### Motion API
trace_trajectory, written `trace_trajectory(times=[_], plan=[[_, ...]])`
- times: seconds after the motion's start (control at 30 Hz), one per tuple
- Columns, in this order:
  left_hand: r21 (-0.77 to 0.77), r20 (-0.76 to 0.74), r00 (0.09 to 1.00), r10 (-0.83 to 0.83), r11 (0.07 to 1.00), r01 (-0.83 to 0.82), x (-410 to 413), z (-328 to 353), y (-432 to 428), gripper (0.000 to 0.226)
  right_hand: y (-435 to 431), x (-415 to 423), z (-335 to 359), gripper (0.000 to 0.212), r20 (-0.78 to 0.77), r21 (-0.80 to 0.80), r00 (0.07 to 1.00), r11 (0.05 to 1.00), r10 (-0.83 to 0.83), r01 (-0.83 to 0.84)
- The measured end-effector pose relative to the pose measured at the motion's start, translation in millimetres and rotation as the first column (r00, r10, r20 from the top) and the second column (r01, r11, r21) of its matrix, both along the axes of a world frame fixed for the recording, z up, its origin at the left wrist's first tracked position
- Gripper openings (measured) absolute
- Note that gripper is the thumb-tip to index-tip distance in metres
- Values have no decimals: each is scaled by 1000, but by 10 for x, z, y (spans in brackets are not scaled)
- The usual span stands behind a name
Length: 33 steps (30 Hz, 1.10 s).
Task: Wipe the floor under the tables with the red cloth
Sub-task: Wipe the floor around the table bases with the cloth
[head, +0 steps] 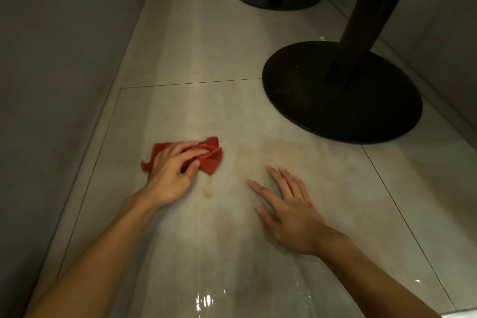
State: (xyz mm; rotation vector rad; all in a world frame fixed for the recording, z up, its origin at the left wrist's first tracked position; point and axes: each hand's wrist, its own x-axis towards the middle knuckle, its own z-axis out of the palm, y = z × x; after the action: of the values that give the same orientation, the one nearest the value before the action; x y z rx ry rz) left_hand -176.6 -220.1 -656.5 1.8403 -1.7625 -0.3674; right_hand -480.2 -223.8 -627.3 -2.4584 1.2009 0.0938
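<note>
Left hand (pixel 171 171) bunches the red cloth (pixel 210 160), soft and limp, best held crumpled mid-fold, on the floor (pixel 206 59) left of the near table base (pixel 340 91); right hand (pixel 289 204) rests flat, fingers spread.

Left hand (pixel 170 173): bare and slim, with long fingers. The knuckles form a low ridge across its back. Behind the hand, a narrow wrist widens into the left forearm (pixel 103 245), which is bare and smooth as far as the frame edge.

Right hand (pixel 289 212): bare, all five digits in view. Nails (pixel 282 169) are short and rounded, trimmed close to the fingertips. Faint tendon lines run along its back toward the knuckles. Just behind the hand, the right wrist (pixel 335 237) shows a few shallow creases and a shadowed patch. Right forearm (pixel 382 273): bare and smooth, uncovered to the frame edge.

Light is dim, so finer detail is hard to read.
</note>
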Motion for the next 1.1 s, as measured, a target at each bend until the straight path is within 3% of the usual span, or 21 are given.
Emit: trace_trajectory(times=[0.13, 0.23, 0.33, 0.5, 0.8, 1.1], plan=[[100, 137, 988, 70, 991, -84, -259, 59, -371, 47, 2, 5, 17, 55, 9, -1, 1000, 1000, -5, 5], [96, 99, 995, -26, 995, 16, -400, 77, -344, 42, -6, -14, 50, 57, 20, -22, 1000, 1000, -11, 11], [48, 53, 989, -140, 989, 137, -339, 40, -25, 35, -37, -31, 78, 58, 44, -42, 999, 999, -16, 17], [-1, 17, 997, -78, 997, 78, -117, 43, 674, 31, -15, -12, 84, 58, 36, -23, 999, 1000, -19, 20], [88, -2, 974, -226, 970, 225, -473, 121, 1765, 34, 10, 25, 159, 57, 7, 25, 999, 999, -34, 34], [62, 19, 999, 50, 997, -51, -534, 41, 1190, 37, -7, 27, 144, 57, 16, 22, 999, 999, -32, 31]])
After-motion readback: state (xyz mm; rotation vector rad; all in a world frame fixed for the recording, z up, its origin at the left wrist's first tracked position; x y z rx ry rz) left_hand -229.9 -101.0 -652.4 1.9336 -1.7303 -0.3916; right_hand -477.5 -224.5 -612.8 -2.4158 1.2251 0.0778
